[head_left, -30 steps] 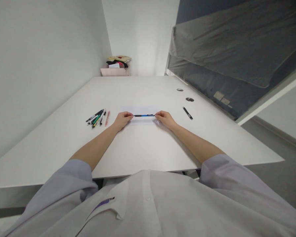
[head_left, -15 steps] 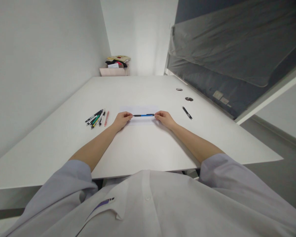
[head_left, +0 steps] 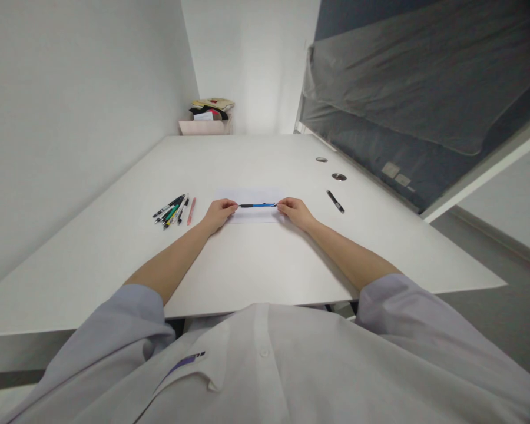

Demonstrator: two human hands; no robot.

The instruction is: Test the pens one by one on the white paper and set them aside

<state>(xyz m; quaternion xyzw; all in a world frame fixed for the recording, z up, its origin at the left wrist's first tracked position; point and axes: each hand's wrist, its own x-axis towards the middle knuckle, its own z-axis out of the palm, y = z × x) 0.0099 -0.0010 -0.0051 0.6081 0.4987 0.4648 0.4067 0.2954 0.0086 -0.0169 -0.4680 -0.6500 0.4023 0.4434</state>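
Between my two hands a blue pen (head_left: 261, 205) with a black grip is held level, crosswise over a sheet of white paper (head_left: 251, 194). My left hand (head_left: 219, 214) is closed, pinching the pen's tip end between thumb and fingers. At the other end, by the clip, my right hand (head_left: 297, 212) is closed in a similar pinch. The paper lies flat on the white table beneath both hands. Left of my left hand rests a pile of pens (head_left: 171, 212), with a pink pen (head_left: 191, 211) beside it. To the right lies a single black pen (head_left: 335, 201).
The white table (head_left: 256, 265) runs up to a wall on the left. Two round metal-rimmed fittings (head_left: 339, 176) sit in its right part. A dark partition (head_left: 406, 88) with a loose grey cover borders the right side. A box of mixed items (head_left: 205, 126) stands beyond the far edge.
The pen has turned slightly about its length, so its clip shows a little differently. Both hands keep their places at its ends.
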